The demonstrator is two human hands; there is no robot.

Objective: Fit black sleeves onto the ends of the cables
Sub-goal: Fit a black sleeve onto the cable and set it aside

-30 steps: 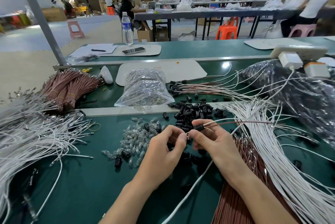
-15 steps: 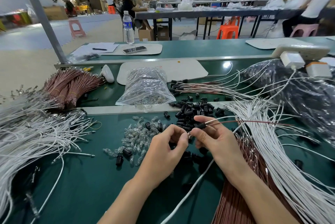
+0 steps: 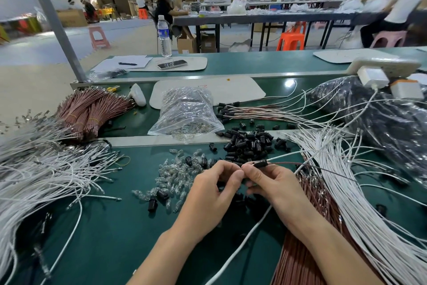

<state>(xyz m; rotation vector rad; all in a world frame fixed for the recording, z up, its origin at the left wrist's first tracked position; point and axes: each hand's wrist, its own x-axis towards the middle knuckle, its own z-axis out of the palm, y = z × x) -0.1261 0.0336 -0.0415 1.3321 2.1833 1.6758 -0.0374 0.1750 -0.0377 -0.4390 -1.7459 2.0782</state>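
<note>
Fingers (image 3: 236, 172) of our left hand (image 3: 213, 192) and our right hand (image 3: 277, 189) met tip to tip just above the green counter (image 3: 104, 227), all curled inward and pinching. Our right hand held a small black tubular plastic sleeve (image 3: 261, 164) between thumb and forefinger. A thin white cable (image 3: 285, 156) and a thin reddish-brown cable (image 3: 293, 163) ran out of its far mouth toward the right. Our left fingertips pinched something tiny at the sleeve's near mouth, probably the metal cable ends (image 3: 243, 167), though that spot was too small for us to be sure.

We judged the sleeve to be very light, rigid and smooth, so it could easily roll or squirt out of a loose pinch. The best hold was around its barrel, leaving both mouths free. The cables looked limp and springy, and we expected them to buckle if pushed from far back. We thought the place to hold them was close behind the tips, where a short length stays stiff. The metal tips seemed thin enough to bend under a hard squeeze.

Just beyond our hands lay a heap of loose black sleeves (image 3: 249, 143), and clear glass bulbs (image 3: 175, 173) were scattered to the left. We reckoned the bulbs were fragile.
</note>
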